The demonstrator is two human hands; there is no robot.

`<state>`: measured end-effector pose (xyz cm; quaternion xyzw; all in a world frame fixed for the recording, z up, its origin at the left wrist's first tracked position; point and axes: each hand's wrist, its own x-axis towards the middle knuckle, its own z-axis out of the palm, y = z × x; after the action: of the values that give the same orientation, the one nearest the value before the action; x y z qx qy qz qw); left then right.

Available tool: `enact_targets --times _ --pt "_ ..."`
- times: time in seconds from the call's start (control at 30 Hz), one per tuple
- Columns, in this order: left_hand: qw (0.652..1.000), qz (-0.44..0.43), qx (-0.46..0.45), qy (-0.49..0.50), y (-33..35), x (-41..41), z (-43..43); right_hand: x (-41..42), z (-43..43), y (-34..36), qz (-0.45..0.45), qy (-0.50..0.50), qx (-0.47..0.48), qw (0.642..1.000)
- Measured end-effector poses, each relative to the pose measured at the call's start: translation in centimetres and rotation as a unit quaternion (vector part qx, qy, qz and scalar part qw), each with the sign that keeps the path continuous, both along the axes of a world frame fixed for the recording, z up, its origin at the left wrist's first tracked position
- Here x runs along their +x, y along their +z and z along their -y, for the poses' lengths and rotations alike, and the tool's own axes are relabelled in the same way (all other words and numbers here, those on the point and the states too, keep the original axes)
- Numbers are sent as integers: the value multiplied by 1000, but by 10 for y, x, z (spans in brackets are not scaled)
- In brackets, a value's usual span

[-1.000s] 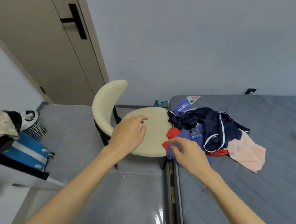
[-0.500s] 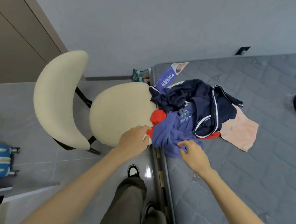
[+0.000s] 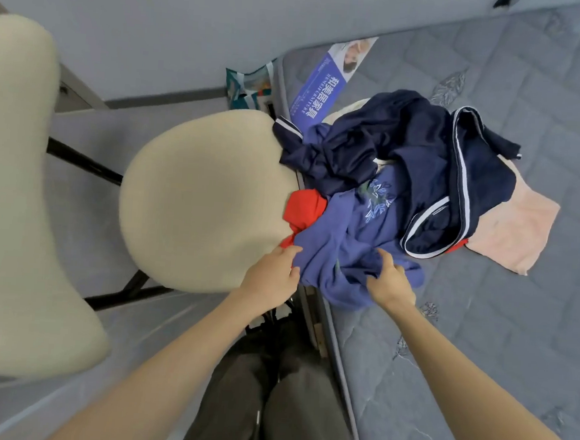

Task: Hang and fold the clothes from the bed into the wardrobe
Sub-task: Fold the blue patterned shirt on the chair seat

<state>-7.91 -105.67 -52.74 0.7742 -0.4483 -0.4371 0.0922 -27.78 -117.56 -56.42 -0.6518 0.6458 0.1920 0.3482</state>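
Blue-violet shirt (image 3: 346, 230) is the item in hand. It lies on top of the clothes pile, just right of the cream chair seat (image 3: 200, 200), and its near hem spills over the mattress (image 3: 479, 336) edge beside the seat.

Pile, placed from the seat:
- red garment (image 3: 305, 205): touching the seat's right rim, partly under the shirt
- navy garment (image 3: 389, 147): right of the seat and farther back, one sleeve resting on the seat's far rim
- pink cloth (image 3: 518, 229): well right of the seat, at the bottom of the pile

Hands:
- left hand (image 3: 271, 277): at the seat's near-right corner. The thumb and curled fingers close on the shirt's left edge, and it looks like a pinch.
- right hand (image 3: 390, 282): farther right of the seat. The fingers are curled down into a fold of the shirt and the thumb is raised beside them.

Judgement: the step is picking the shirt off the pile. The task is at an early stage, since the other garments lie unsorted and the wardrobe is not in view.

To do it well:
1. Take only the shirt's layer in each hand. The red garment sits directly under the left grip and could come up with it.
2. Work both hands out to the shoulders or hem corners so the shirt hangs flat.
3. Lift upward and away from the seat, so the navy trim does not snag and drag off the mattress.
4. Shake once before hanging or folding.
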Motion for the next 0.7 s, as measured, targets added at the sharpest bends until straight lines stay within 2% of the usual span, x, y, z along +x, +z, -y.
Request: enact_targets --times 0.1,0.23,0.4,0.5,0.6,0.7 --pt "1000 -9 11 8 -30 -2 7 2 5 -28 4 17 -5 1000" --pt "999 -27 24 11 -56 -12 9 -2 3 -47 32 -13 -85 996" --pt "999 -48 5 2 -45 -27 6 2 1 -10 156 -60 -66 984" --pt "995 -90 -44 18 -23 -32 1 17 2 46 296 -94 7 951" --pt "987 -104 -114 46 6 -28 3 40 10 109 398 -119 121 901" --pt "975 -98 -177 96 47 -17 13 70 22 173 490 -119 189 842"
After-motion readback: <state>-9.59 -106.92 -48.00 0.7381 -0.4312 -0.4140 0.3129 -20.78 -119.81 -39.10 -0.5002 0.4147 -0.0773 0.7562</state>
